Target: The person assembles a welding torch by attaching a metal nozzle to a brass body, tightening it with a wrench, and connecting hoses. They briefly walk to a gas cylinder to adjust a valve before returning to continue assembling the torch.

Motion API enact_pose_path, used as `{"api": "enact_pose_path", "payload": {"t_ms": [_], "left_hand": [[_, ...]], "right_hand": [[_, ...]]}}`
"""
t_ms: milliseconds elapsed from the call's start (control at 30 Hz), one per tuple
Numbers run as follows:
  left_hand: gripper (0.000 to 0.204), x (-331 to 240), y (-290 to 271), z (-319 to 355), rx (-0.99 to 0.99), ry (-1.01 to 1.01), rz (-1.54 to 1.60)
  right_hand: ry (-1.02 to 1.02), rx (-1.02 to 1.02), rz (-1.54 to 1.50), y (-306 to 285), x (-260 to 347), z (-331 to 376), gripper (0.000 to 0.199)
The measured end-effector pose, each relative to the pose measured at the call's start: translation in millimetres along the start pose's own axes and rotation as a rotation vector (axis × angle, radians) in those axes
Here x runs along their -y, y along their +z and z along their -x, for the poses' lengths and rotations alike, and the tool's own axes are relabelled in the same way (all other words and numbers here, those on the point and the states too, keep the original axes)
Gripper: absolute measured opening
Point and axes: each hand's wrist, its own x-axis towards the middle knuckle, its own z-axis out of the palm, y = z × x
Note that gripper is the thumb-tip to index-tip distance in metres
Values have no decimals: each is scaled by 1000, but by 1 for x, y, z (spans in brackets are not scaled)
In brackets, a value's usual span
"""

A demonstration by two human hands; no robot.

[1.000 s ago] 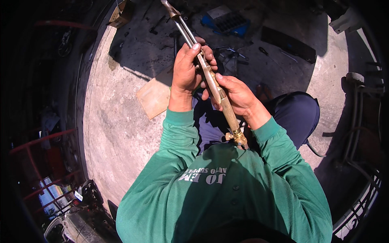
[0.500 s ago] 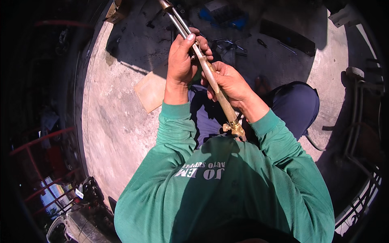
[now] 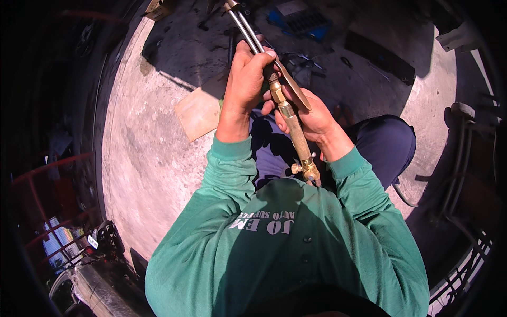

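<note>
Head view, looking down on a brass cutting torch held slantwise over the lap. Compared with a second ago: torch raised a little and pushed further from the chest, left hand slid higher along the twin steel tubes, right hand shifted up from the handle's lower part toward the lever. Reads as a change of grip on the tool rather than a laying-down; torch not set on anything, carried wholly by the two hands.

Left hand: closed around the tubes just above the torch's brass body, fingers wrapped, thumb laid across the top, wrist bent back toward the chest. Right hand: cupped under the torch's middle, palm up, fingers curled about the handle and the flat lever that stands off from it; how hard it presses the lever, not to be told. Both forearms in green sleeves, elbows spread, meeting at the torch.

Valve end of the torch nearest the chest, with a small knob on its left side. Left of the torch, on the concrete floor, a tan square slab. Beyond the torch's tip, a blue tool case in shadow. Right of the torch, a knee in dark blue trousers.
</note>
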Motion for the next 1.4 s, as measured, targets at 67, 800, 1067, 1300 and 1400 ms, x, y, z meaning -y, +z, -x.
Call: {"api": "enact_pose_path", "payload": {"t_ms": [67,800,1067,1300,1400], "left_hand": [[59,-3,-1,6,63,66,47],[52,0,-5,6,90,175,91],[52,7,-4,4,103,192,174],[50,12,-9,1,112,164,206],[50,16,-12,-2,166,184,246]], "right_hand": [[-43,-78,197,4,-2,0,38],[-34,-22,116,4,-5,3,35],[-24,36,57,-1,-3,2,39],[-4,53,-20,-3,-3,0,45],[-3,136,-1,-8,-2,-1,43]]}}
